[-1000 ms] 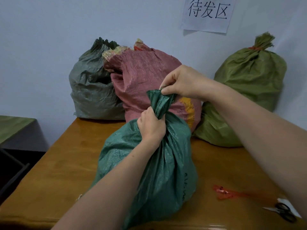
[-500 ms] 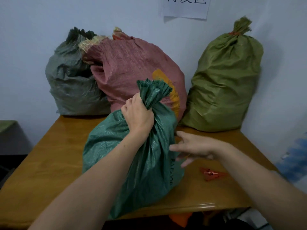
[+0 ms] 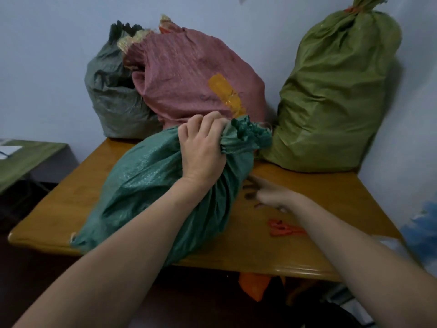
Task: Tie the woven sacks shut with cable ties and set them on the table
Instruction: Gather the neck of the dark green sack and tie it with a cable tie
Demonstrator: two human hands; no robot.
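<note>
Green woven sack [image 3: 151, 185] leaning on the bench [image 3: 71, 197], untied.
Its bunched neck is gripped by the left hand [image 3: 203, 150]; red cable ties [image 3: 282, 229] lie near the right hand [image 3: 272, 195]; olive sack [image 3: 331, 91], pink sack [image 3: 189, 79] and grey sack [image 3: 111, 98] stand beyond.

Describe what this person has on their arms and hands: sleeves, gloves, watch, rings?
Nothing is worn that shows. There are no gloves on the left hand or the right hand, and no sleeve comes into view on either forearm. Neither wrist has a watch or band. The visible fingers of the left hand show no ring. The right hand is motion-blurred, so rings there cannot be told.
</note>
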